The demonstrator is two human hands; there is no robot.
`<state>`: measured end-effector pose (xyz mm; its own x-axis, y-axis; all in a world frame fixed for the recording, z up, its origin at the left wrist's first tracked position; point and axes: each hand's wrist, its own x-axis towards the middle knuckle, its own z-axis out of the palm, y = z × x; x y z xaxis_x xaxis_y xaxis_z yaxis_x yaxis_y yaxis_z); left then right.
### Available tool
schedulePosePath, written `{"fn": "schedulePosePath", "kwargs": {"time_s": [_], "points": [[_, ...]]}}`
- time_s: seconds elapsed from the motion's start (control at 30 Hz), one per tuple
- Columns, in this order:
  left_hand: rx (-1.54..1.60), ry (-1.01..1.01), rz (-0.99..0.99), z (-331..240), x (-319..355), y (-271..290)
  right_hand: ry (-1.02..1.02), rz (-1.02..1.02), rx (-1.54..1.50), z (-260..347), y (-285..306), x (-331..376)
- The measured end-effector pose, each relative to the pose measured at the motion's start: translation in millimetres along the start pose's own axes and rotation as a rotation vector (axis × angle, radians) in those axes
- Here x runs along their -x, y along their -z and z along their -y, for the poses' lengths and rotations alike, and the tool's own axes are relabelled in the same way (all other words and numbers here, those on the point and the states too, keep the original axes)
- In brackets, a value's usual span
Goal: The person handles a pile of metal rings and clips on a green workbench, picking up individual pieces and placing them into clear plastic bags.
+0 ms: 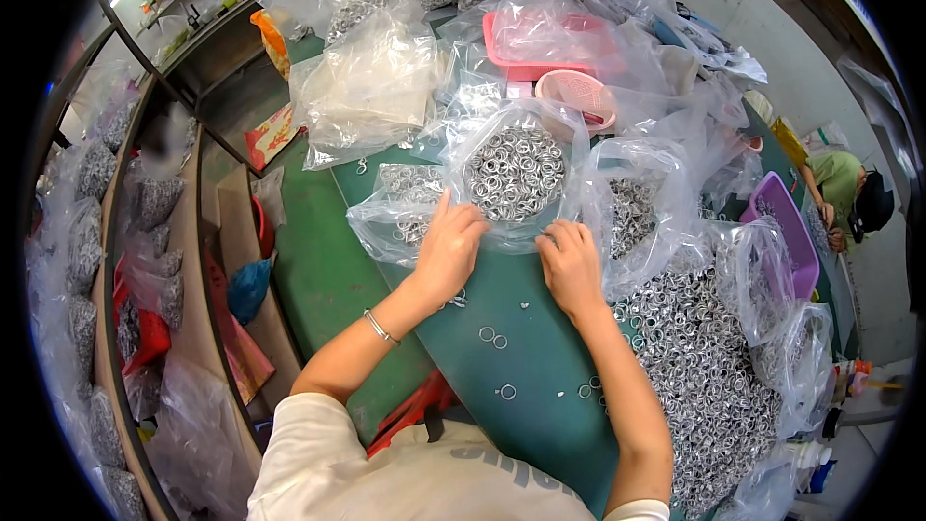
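In front of me an opened clear plastic bag (576, 148) stands on the green table (502, 314), filled with silvery metal rings (516, 174). My left hand (449, 243) pinches the bag's near rim at its left side, the index finger stretched forward. At the near rim's right side, my right hand (571, 265) has its fingers closed on the plastic. A smaller clear bag of rings (410, 203) lies just left of my left hand. Beyond my right hand sits another opened bag with rings (632, 217). Several loose rings (500, 340) lie on the tabletop between my forearms.
A large heap of rings (694, 376) covers the table's right side. Toward the back are flat plastic bags (371, 87), a pink tray (497, 53) and a pink basket (576, 87). A purple bin (786, 232) stands at right, near another person (849, 198). Shelves (125, 299) with bagged parts line the left.
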<state>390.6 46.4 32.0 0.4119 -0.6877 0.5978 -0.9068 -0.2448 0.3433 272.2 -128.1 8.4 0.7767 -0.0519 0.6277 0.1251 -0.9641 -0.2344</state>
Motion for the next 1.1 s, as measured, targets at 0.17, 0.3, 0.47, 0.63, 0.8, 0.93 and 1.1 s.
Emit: {"fn": "schedulePosePath", "kwargs": {"time_s": [0.17, 0.3, 0.47, 0.63, 0.8, 0.93, 1.1], "points": [[0.118, -0.016, 0.042, -29, 17, 12, -0.192, -0.122, -0.008, 35, 24, 16], [0.305, 0.052, 0.310, -50, 63, 20, -0.446, 0.037, -0.263, 51, 47, 60], [0.326, 0.184, 0.418, -64, 100, 24, -0.651, 0.269, -0.417, 78, 69, 91], [0.222, 0.226, 0.385, -68, 112, 21, -0.739, 0.338, -0.407, 99, 74, 107], [0.217, 0.216, 0.431, -72, 105, 10, -0.721, 0.226, -0.410, 103, 55, 92], [0.318, 0.184, 0.428, -66, 113, -2, -0.651, 0.315, -0.422, 112, 62, 102], [0.394, 0.209, 0.359, -72, 104, 2, -0.585, 0.374, -0.343, 136, 66, 118]]}}
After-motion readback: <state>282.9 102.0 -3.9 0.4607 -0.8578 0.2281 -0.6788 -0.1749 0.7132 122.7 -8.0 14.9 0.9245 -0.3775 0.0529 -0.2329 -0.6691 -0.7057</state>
